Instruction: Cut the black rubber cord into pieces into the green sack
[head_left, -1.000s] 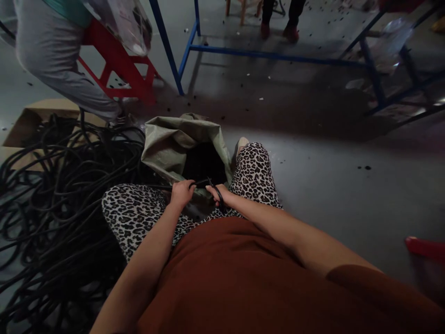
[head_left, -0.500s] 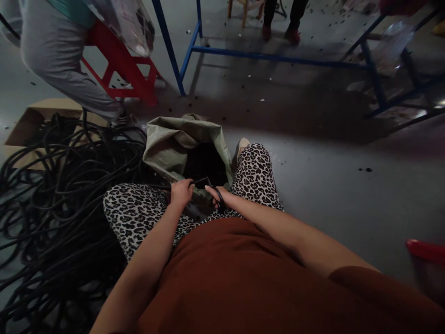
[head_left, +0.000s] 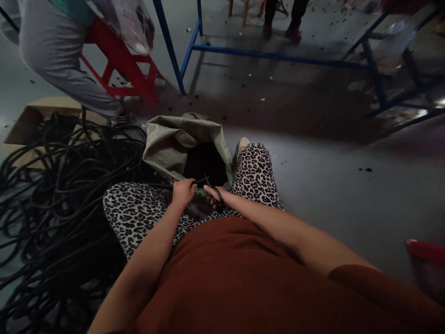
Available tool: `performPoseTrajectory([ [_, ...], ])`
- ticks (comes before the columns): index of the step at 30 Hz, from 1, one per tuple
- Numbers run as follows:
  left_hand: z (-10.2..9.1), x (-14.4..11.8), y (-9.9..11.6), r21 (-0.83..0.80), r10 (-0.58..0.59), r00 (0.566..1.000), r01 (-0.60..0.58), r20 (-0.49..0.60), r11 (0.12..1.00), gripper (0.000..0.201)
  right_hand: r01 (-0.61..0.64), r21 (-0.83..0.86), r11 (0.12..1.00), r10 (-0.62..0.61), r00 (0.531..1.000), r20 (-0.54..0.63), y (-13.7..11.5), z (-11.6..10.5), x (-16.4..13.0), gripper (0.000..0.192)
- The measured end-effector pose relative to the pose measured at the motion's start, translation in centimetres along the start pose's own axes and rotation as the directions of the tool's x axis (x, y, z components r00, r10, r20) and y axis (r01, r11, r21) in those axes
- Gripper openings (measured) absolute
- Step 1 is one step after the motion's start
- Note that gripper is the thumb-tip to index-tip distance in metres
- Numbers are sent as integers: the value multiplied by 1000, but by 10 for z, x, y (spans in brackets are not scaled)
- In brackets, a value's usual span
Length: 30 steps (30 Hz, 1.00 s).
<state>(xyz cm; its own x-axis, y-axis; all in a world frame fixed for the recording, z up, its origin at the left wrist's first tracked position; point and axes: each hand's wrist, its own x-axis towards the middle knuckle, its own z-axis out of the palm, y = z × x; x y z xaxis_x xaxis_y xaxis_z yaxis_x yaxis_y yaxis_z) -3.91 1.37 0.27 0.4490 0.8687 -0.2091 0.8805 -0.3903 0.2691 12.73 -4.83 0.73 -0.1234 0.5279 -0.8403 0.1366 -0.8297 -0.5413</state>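
My left hand (head_left: 183, 191) is closed round a black rubber-like cord (head_left: 158, 186), whose end sticks out past the fingers. In my right hand (head_left: 216, 194) is a pair of scissors (head_left: 219, 197) with black handles, its blades pointing up at the cord's end. Both hands are over the near rim of an open greenish woven sack (head_left: 167, 147) standing between my knees. Dark contents fill its shadowed inside; I cannot make out single pieces. From my left hand the cord runs left over my thigh towards a large tangled heap of black cord (head_left: 69, 199).
Behind the heap stands an open cardboard box (head_left: 24, 127). A person in grey trousers (head_left: 52, 60) sits on a red stool (head_left: 121, 60) at upper left. Blue table legs (head_left: 189, 58) and a crossbar stand ahead. Another red stool (head_left: 426, 250) is at the right edge.
My right hand and the scissors have shifted slightly left, closer to my left hand. Less of the black cord now shows beyond my left fingers.
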Motion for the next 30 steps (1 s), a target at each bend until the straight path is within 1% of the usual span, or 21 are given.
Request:
performPoseTrajectory([
  [5, 1, 0, 0, 0, 20, 1000, -20, -9, 1000, 32, -13, 7, 1000, 13, 1000, 2, -2, 0, -1, 68],
  [10, 0, 0, 0, 2, 0, 1000, 0, -9, 1000, 32, -23, 11, 1000, 23, 1000, -1, -2, 0, 1, 69],
  [17, 0, 0, 1, -8, -3, 1000, 3, 2, 1000, 32, -17, 10, 1000, 17, 1000, -8, -3, -1, 2, 65],
  [21, -2, 0, 1, -21, 14, 1000, -14, 13, 1000, 32, -20, 54, 998, 20, 1000, -7, -1, -1, 3, 57],
  [23, -3, 1, -1, -22, 18, 1000, -18, 21, 1000, 32, -6, 68, 998, 8, 1000, -21, 1, -1, 4, 53],
  [30, -7, 3, -8, -2, -3, 999, 3, 42, 1000, 33, 84, 55, 995, -76, 988, -134, 6, -1, 12, 41],
])
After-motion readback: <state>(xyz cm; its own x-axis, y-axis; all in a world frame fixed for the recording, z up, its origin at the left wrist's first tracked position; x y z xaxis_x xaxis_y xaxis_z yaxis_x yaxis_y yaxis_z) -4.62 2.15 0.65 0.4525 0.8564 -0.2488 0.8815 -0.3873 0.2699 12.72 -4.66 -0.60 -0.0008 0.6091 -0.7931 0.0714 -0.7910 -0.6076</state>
